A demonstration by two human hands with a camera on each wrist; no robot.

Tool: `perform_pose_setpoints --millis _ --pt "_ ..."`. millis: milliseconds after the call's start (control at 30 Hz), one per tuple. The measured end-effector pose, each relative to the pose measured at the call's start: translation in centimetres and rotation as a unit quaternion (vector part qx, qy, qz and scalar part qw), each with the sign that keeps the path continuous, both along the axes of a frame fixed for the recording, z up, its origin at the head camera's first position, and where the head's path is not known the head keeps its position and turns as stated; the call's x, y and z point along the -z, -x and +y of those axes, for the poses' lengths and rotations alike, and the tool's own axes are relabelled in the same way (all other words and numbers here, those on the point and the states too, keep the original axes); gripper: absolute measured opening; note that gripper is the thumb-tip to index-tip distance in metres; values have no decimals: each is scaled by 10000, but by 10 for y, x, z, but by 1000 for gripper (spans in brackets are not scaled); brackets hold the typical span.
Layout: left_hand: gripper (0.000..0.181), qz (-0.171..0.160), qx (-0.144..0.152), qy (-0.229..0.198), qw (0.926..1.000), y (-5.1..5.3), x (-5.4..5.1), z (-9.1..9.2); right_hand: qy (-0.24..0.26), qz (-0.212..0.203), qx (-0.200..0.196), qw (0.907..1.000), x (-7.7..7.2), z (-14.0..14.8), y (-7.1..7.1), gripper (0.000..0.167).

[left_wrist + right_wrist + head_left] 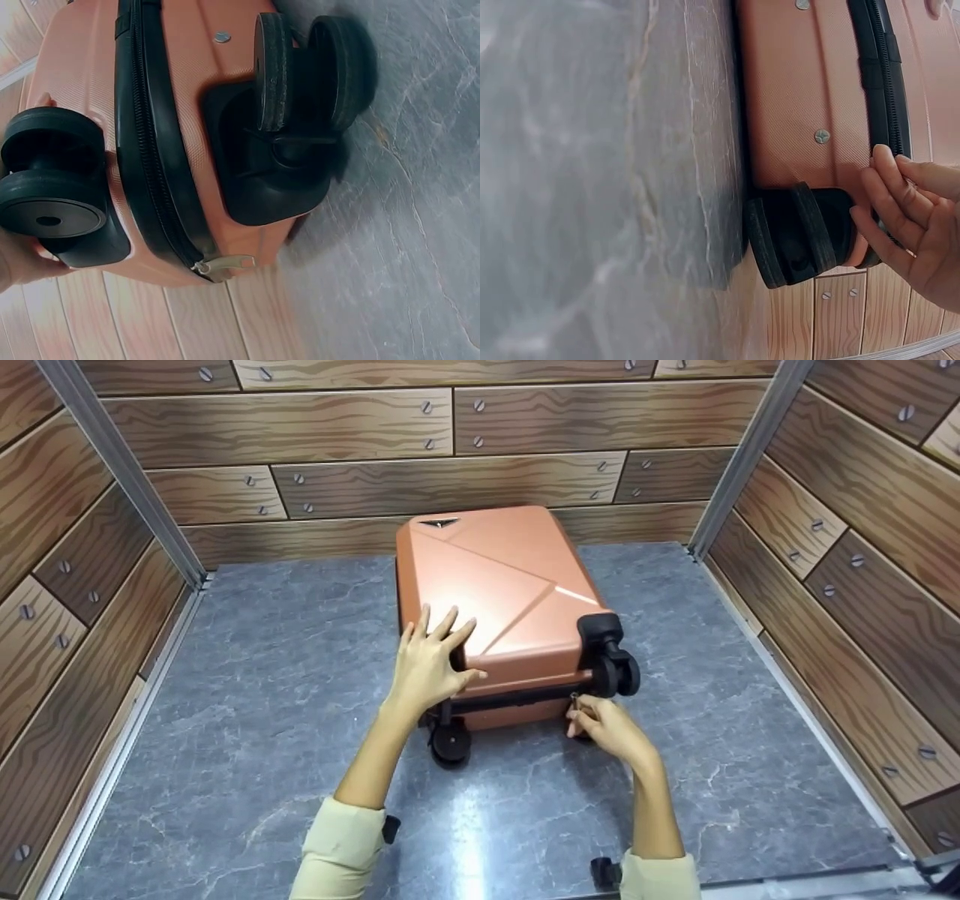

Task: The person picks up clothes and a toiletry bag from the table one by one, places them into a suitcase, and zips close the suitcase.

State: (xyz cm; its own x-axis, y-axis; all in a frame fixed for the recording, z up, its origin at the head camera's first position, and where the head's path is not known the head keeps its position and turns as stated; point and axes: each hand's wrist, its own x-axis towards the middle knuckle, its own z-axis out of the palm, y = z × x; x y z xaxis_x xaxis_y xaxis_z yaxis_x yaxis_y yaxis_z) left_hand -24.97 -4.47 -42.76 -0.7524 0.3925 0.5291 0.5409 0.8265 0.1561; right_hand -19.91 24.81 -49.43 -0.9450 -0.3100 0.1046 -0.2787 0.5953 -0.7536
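A copper-pink hard-shell suitcase (495, 585) lies flat on the floor, its wheeled end toward me. My left hand (429, 664) rests on its near left corner with fingers spread; in the left wrist view that hand (22, 259) is partly hidden behind a black double wheel (52, 206). At the near right corner, below another wheel (616, 671), my right hand (606, 726) pinches a small zipper pull (574, 699). The right wrist view shows the thumb and fingertips (883, 154) against the black zipper band (885, 90). Another metal zipper pull (229, 262) hangs at the band's corner.
Grey marbled flooring (285, 675) surrounds the suitcase. Wood-patterned walls (360, 427) stand behind it and on both sides, with metal strips along their corners and lower edges. A lower double wheel (791, 236) sits beside the floor near my right hand.
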Motion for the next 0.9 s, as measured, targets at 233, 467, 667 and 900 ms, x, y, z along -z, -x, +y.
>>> perform_pose_setpoints --millis 233,467,667,900 --pt "75 36 29 -25 10000 0 0 2 -16 155 -196 9997 1 -6 1 11" --pt "76 -71 11 -6 10000 0 -1 3 -43 295 -328 9990 1 -9 1 11" --pt "76 -25 7 -60 10000 0 0 1 -250 591 -477 9968 0 -18 2 13" --pt "76 6 -46 -55 10000 0 1 1 -413 669 -529 9955 -2 -26 3 15"
